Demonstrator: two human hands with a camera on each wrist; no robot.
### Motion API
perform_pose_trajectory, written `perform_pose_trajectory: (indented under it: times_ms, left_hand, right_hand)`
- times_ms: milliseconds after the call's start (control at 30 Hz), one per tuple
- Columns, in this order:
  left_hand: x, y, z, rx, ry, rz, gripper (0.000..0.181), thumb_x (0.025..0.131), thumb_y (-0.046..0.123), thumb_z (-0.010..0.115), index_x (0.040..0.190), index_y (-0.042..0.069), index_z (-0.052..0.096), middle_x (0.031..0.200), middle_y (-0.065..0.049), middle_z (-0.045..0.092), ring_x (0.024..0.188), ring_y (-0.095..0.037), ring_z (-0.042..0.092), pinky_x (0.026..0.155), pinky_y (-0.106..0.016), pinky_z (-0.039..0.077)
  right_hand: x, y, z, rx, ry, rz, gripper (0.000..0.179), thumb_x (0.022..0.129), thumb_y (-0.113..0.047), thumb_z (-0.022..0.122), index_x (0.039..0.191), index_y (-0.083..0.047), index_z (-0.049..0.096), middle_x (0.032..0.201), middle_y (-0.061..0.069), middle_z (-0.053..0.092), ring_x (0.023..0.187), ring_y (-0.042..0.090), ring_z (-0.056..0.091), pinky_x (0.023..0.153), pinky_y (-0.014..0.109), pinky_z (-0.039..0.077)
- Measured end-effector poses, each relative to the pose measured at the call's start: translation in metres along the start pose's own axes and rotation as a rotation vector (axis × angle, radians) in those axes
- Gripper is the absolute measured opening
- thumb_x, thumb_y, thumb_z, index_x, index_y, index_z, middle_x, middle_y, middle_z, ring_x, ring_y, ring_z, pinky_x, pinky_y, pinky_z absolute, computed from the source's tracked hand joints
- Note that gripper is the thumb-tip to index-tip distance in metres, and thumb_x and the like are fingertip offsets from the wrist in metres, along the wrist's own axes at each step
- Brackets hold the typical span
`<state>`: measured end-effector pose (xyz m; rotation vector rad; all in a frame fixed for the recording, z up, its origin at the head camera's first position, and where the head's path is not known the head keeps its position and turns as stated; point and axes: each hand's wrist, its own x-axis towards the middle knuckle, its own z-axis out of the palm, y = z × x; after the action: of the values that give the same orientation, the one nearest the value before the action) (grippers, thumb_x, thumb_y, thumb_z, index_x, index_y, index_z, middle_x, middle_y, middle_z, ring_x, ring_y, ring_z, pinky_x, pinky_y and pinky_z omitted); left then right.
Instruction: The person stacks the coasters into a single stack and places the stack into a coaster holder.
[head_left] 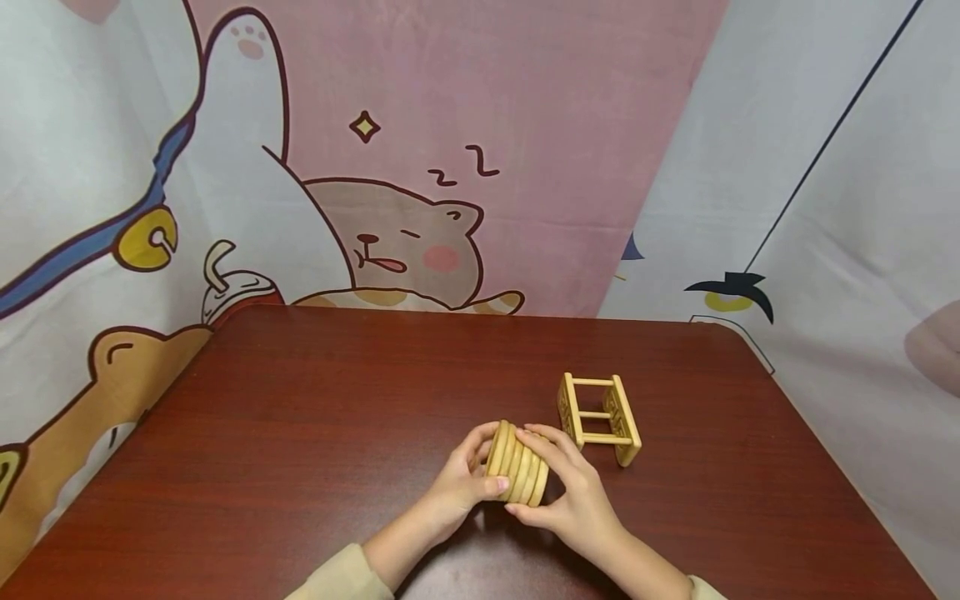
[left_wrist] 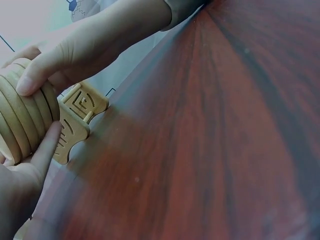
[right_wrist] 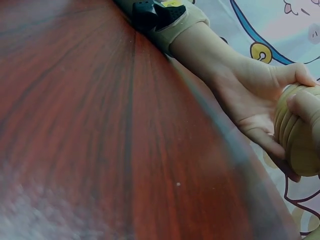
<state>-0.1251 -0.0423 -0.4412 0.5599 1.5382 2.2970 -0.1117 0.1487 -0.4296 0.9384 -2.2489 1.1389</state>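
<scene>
A stack of round, light wooden coasters (head_left: pixel 519 468) is held between both hands above the table, tilted with the discs' edges facing up. My left hand (head_left: pixel 457 490) grips the stack's left end, its thumb across the edges. On the other end, my right hand (head_left: pixel 579 493) curls its fingers over the top and its thumb below. Just beyond the right hand stands a small wooden rack (head_left: pixel 619 415) with cut-out side panels joined by thin rods. In the left wrist view, the coasters (left_wrist: pixel 26 112) hide part of the rack (left_wrist: pixel 75 127).
The dark red-brown wooden table (head_left: pixel 315 417) extends on all sides of the hands. Behind it hangs a cloth (head_left: pixel 562 125) printed with cartoon animals. A black device (right_wrist: pixel 157 16) sits on the left sleeve in the right wrist view.
</scene>
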Motion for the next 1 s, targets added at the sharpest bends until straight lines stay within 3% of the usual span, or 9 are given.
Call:
perform_pose_trajectory:
  times_ms: [367,633,867,1000]
  left_hand:
    - [0.004,-0.002,-0.004,0.185,-0.034,0.147,0.066,0.076,0.008,0.07,0.133,-0.004,0.039,0.12,-0.012,0.055,0.102,-0.023,0.057,0.079,-0.034,0.052]
    - [0.003,0.008,-0.007,0.329,0.0,0.16,0.072,0.072,0.003,0.075,0.135,-0.005,0.042,0.114,-0.013,0.058,0.099,-0.021,0.057,0.083,-0.033,0.048]
    - [0.005,0.01,-0.008,0.362,-0.052,0.251,0.082,0.07,-0.002,0.078,0.142,0.007,0.039,0.118,-0.015,0.056,0.099,-0.023,0.061,0.084,-0.038,0.048]
    - [0.005,0.011,-0.006,0.367,-0.065,0.268,0.079,0.072,-0.003,0.078,0.14,0.01,0.04,0.118,-0.016,0.055,0.101,-0.025,0.062,0.085,-0.04,0.049]
  right_hand:
    - [0.004,0.002,-0.006,0.015,0.019,-0.093,0.076,0.064,-0.023,0.089,0.132,-0.012,0.056,0.127,0.01,0.053,0.108,0.025,0.057,0.09,0.026,0.045]
    - [0.008,0.002,-0.01,0.034,-0.015,-0.106,0.077,0.063,-0.02,0.089,0.132,-0.013,0.056,0.127,0.01,0.052,0.109,0.026,0.057,0.09,0.026,0.045]
    - [0.008,0.005,-0.017,0.035,-0.062,-0.104,0.069,0.073,-0.034,0.083,0.134,-0.013,0.055,0.13,0.013,0.05,0.11,0.025,0.056,0.088,0.029,0.048]
    - [0.008,0.006,-0.018,0.042,-0.076,-0.1,0.073,0.07,-0.029,0.086,0.134,-0.013,0.055,0.129,0.014,0.05,0.111,0.025,0.056,0.088,0.031,0.048]
